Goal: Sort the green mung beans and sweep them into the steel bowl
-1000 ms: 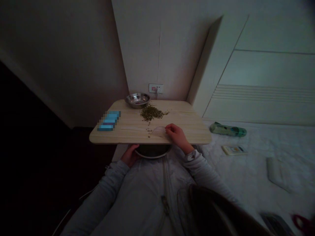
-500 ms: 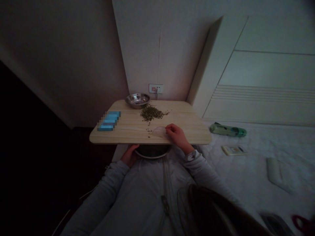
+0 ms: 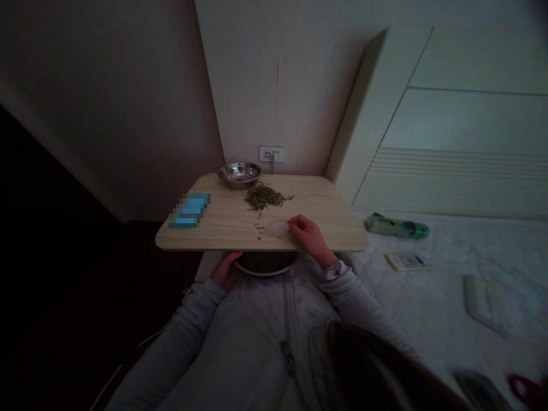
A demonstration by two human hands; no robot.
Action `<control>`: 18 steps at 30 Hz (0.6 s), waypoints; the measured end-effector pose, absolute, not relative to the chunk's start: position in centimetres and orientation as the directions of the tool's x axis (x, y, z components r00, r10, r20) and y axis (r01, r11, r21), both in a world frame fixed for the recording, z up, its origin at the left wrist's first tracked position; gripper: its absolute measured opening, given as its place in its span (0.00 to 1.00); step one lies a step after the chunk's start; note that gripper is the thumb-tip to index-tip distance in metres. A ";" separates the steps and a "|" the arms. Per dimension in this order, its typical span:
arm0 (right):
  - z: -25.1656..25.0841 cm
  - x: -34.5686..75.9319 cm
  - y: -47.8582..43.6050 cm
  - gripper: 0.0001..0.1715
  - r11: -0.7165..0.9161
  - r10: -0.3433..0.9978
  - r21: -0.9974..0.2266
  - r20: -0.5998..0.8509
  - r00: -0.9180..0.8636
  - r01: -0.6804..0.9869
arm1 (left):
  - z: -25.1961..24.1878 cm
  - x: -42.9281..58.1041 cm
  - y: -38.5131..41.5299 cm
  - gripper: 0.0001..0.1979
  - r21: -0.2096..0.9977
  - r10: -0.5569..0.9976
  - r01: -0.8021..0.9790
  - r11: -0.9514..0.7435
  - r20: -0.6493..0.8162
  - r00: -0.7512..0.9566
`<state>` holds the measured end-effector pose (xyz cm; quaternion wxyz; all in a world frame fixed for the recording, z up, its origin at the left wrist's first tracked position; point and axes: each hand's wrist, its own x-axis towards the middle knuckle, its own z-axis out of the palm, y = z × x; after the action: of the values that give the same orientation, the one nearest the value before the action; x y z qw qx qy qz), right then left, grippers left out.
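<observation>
On the wooden table board (image 3: 325,205) lies a pile of small dark-green beans or seeds (image 3: 262,197), with a few strays trailing toward the near edge. My right hand (image 3: 306,233) pinches a thin, clear, rounded plastic piece (image 3: 276,229) that rests on the board beside those strays. Below the board's near edge, my left hand (image 3: 226,269) grips the left side of a bowl (image 3: 265,274) on my lap. The board hides part of this bowl, and its inside is too dark to make out.
A steel bowl (image 3: 240,176) stands at the board's back left, and a blurred blue phone-like object (image 3: 190,211) lies at its left. On the white bed (image 3: 449,308) to the right are a green bottle (image 3: 396,226), a remote control (image 3: 408,262) and a pale packet (image 3: 486,302).
</observation>
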<state>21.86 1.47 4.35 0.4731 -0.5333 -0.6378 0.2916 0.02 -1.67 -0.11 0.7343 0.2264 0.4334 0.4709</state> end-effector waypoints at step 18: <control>4.5 21.7 1.3 0.09 0.254 0.956 -0.874 0.291 0.029 0.414 | -0.1 0.0 -1.6 0.07 0.752 0.890 -0.482 0.450 -0.420 0.177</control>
<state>21.75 1.32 4.55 0.4728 -0.5394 -0.6351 0.2868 -0.01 -1.62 -0.15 0.7306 0.2334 0.4373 0.4696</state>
